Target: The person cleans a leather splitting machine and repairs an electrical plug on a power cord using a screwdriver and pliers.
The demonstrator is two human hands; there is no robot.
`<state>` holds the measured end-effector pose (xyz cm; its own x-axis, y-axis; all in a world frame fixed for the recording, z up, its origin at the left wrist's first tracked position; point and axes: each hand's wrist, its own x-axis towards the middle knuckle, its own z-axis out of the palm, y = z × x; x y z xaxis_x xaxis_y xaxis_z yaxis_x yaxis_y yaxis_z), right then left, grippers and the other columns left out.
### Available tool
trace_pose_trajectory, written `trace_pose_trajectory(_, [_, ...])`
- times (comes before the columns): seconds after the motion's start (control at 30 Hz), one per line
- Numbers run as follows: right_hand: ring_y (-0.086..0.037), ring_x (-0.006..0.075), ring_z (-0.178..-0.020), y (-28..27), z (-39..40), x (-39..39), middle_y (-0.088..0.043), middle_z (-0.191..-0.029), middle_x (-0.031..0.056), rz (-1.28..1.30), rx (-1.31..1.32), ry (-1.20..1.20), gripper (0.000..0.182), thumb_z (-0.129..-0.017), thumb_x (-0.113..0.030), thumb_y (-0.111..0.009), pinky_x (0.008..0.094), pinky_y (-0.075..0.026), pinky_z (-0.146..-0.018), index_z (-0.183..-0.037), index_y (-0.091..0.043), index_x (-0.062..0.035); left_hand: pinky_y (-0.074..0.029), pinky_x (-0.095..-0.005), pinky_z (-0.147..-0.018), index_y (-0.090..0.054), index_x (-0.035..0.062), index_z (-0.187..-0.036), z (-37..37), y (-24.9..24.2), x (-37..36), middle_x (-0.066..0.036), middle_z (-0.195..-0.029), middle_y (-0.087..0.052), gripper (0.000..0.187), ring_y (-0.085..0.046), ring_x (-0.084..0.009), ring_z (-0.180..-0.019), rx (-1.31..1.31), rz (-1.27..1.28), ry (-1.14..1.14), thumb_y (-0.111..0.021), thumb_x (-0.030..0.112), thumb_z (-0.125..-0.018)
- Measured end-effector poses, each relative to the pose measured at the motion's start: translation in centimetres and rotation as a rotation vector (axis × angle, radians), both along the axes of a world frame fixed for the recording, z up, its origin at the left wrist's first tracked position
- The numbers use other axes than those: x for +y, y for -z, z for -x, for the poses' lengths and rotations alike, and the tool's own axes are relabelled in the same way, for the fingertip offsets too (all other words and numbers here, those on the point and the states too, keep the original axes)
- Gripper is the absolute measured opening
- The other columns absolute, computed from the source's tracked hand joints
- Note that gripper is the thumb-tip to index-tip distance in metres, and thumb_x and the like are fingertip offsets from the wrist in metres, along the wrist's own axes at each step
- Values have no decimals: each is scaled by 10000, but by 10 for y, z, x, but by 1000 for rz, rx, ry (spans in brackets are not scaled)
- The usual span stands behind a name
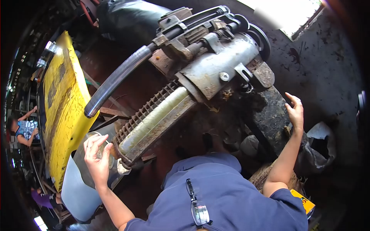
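A rusty metal machine point(219, 61) with gears and a grey cylindrical housing lies slantwise in the upper middle. From its lower end runs a frame holding a pale yellow-green roll point(154, 119), which looks wound with strand, beside a rusty coil-like row point(144, 109). My left hand point(98, 158) is at the lower left end of this frame, thumb and fingers apart, with nothing I can make out in it. Right of the housing, beside a dark stained surface, my right hand point(295, 111) is raised with fingers loosely curved and apart. It seems to hold nothing.
A shiny dark tube point(115, 82) reaches from the machine toward a yellow sheet point(63, 111). Below it stands a curved blue-grey panel point(79, 188). A sack point(320, 144) and a yellow box point(304, 202) are at right. Other people point(27, 129) are at far left.
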<state>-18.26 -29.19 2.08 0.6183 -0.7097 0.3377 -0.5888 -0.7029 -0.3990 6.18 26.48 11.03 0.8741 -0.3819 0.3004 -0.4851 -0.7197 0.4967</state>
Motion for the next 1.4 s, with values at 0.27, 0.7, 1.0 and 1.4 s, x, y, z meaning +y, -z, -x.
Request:
trace_pose_trajectory(0.27, [-618,144,-819,-11,-19,10,-659,-976,133,10,-143,279,468,-737,-250,-734,288,-488,-743,-1144,-596,-65,-348,-385,-1001,-637,72,-1075,18,-2,-7,-93,-1111,-601,340,-453,-285,-1178,-50,-110,-55,-622,6,-741])
trace_pose_trajectory(0.7, [-557,138,-1034,-43,-89,28,-609,-1130,45,46,-343,-130,258,-904,-170,-539,268,-407,-917,-1115,-617,-46,-42,-613,-1039,-169,-70,-1380,47,8,-5,-189,-1476,-100,1100,2,-370,-1370,66,-656,-49,-392,751,-681])
trace_pose_trajectory(1.0, [-560,140,-1025,-51,-125,54,-615,-1115,65,74,-349,-315,215,-887,-99,-554,269,-408,-912,-1076,-636,-35,-14,-601,-1051,-284,-81,-1335,52,3,-26,-200,-1443,-210,1069,-66,-328,-1373,-19,-758,-81,-391,751,-673])
trace_pose_trajectory(1.4, [-559,154,-1034,-44,-123,52,-611,-1118,75,34,-334,-371,212,-882,-100,-561,283,-409,-923,-1068,-638,-34,-34,-580,-1065,-331,-100,-1304,72,8,-38,-210,-1404,-295,1060,-206,-305,-1344,-63,-707,-185,-420,741,-665])
